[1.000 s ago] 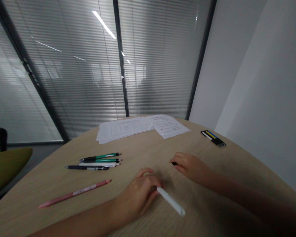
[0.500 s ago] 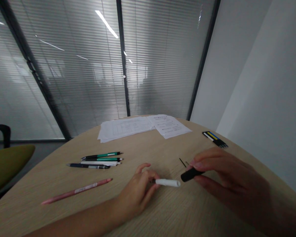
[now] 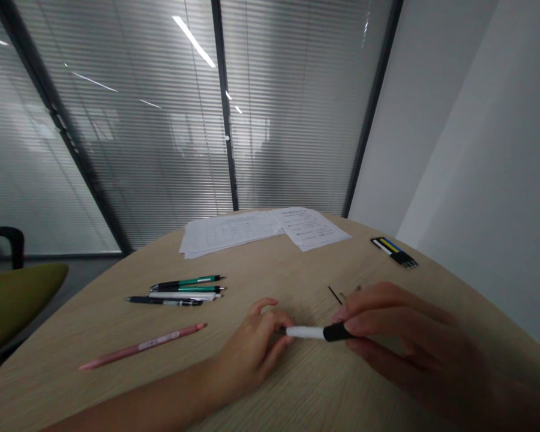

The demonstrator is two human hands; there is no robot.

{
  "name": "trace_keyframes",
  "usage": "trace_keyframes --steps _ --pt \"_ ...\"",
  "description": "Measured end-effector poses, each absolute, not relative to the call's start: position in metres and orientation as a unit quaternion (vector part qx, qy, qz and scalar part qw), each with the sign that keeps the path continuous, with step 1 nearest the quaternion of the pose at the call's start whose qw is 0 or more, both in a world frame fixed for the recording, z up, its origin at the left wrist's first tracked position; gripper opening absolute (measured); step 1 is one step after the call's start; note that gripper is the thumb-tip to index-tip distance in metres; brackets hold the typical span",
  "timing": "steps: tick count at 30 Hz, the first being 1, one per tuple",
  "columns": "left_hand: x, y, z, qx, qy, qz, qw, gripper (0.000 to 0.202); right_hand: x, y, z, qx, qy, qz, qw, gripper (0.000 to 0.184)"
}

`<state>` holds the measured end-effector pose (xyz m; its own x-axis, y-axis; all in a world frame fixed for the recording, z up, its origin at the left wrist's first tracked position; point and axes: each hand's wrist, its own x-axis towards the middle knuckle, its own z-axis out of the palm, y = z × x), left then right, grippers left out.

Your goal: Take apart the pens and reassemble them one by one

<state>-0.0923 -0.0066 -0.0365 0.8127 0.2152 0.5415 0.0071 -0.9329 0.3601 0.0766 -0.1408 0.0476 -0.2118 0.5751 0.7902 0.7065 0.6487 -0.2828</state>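
Over the tabletop (image 3: 261, 273), a white pen tube (image 3: 305, 332) is being pinched by the left hand (image 3: 257, 343) and the adjoining black piece (image 3: 336, 332) by the right hand (image 3: 400, 327), both apparently being steadied end to end.

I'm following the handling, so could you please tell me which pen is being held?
It's the white pen between the left hand and right hand, with the black piece at one end; the other pens lie on the table.
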Motion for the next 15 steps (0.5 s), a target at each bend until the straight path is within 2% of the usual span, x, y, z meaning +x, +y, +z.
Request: trace_keyframes --steps 7,15 --pt "-0.09 -0.008 -0.031 0.948 0.03 0.249 0.193 0.021 0.077 -0.136 0.046 -0.451 -0.755 -0.072 0.471 0.017" --pt "-0.091 -0.007 -0.03 0.947 0.02 0.276 0.166 0.018 0.081 -0.127 0.042 -0.481 -0.756 -0.04 0.442 0.011"
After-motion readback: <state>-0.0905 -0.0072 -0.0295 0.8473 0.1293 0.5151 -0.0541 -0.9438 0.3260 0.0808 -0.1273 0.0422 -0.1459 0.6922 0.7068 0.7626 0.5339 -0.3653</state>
